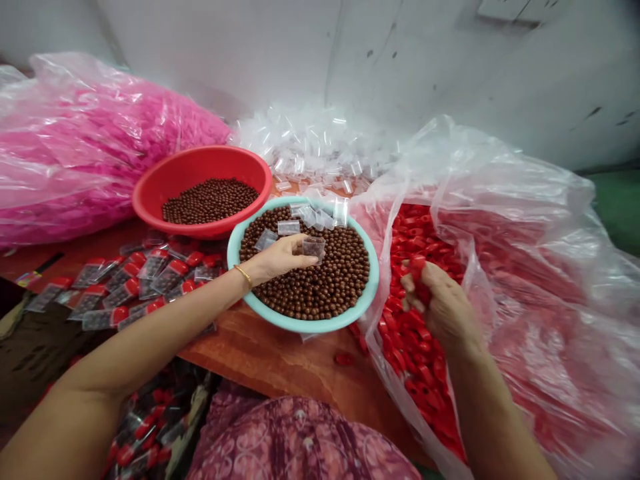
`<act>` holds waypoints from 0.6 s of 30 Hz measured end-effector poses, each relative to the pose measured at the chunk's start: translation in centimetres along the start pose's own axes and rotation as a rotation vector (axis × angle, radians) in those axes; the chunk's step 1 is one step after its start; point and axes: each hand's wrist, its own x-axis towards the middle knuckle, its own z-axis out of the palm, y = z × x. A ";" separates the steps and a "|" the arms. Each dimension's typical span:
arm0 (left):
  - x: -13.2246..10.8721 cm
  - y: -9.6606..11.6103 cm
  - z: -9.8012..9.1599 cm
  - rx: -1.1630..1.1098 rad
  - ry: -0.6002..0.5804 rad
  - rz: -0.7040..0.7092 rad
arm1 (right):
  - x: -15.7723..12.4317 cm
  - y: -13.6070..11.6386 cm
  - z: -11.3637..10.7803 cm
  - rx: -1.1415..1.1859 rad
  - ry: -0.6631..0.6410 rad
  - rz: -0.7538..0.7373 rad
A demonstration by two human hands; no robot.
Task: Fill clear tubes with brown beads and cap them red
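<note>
My left hand (pixel 281 259), with a gold bangle at the wrist, pinches a small clear plastic container (pixel 313 249) over a light blue basin (pixel 374 280). Brown round balls (pixel 320 293) fill that basin, and several more clear containers (pixel 289 228) lie on top of them. On the right, my right hand (pixel 443 300) closes its fingers on a red plastic cap (pixel 417 268). It is just above an opened clear bag of red caps (pixel 425 373).
A red basin (pixel 150 193) of brown balls stands behind left. Filled, red-capped containers (pixel 125 283) lie on the table (pixel 270 350), with more in a box below. A pink-filled bag (pixel 100 147) and a pile of clear containers (pixel 320 143) sit along the wall.
</note>
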 end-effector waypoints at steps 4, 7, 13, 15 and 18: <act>-0.2 -0.7 0.6 -0.061 -0.038 -0.011 | 0.7 -0.3 4.0 -0.085 -0.206 -0.111; -0.3 -1.3 0.7 0.026 0.028 0.034 | 1.4 -0.3 6.6 -0.092 -0.347 -0.140; -0.8 -1.2 0.6 0.169 0.003 0.164 | 2.1 0.3 8.5 -0.162 -0.465 -0.161; -0.9 -0.9 0.7 0.170 -0.043 0.173 | 2.1 0.4 8.6 -0.170 -0.469 -0.143; -1.0 -0.6 0.7 0.146 -0.084 0.160 | 2.1 0.6 8.6 -0.195 -0.475 -0.119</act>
